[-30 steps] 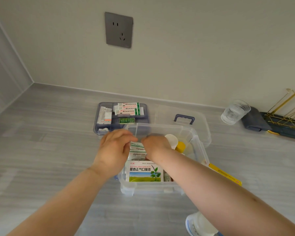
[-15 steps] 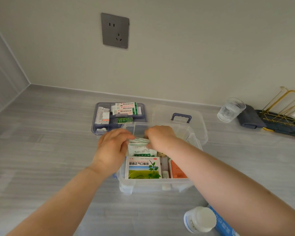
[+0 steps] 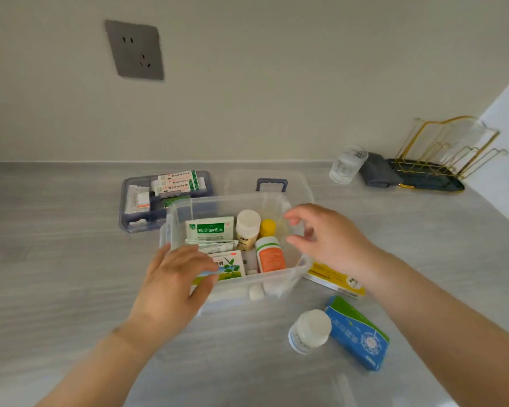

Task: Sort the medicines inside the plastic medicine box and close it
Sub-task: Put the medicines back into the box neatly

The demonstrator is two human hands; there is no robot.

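Note:
The clear plastic medicine box (image 3: 299,267) stands open on the grey counter. Inside it are green-and-white sachets (image 3: 209,228), a leaf-printed carton (image 3: 231,267), a white-capped bottle (image 3: 248,227), a yellow-capped bottle (image 3: 268,227) and an orange-labelled bottle (image 3: 270,255). My left hand (image 3: 174,284) rests over the box's front left corner, fingers spread. My right hand (image 3: 326,237) hovers over the right rim, fingers apart, holding nothing. The clear lid (image 3: 301,185) with its blue handle lies behind the box. A blue tray (image 3: 127,214) of cartons sits at the back left.
On the counter to the right of the box lie a yellow carton (image 3: 334,279), a white bottle (image 3: 309,330) and a blue carton (image 3: 357,333). A glass (image 3: 347,164), a grey cloth (image 3: 378,170) and a gold rack (image 3: 444,151) stand at the back right.
Both hands have come out of the box and let go of the sachets, now lying flat inside. My right hand moved to the right rim, my left hand to the front left corner.

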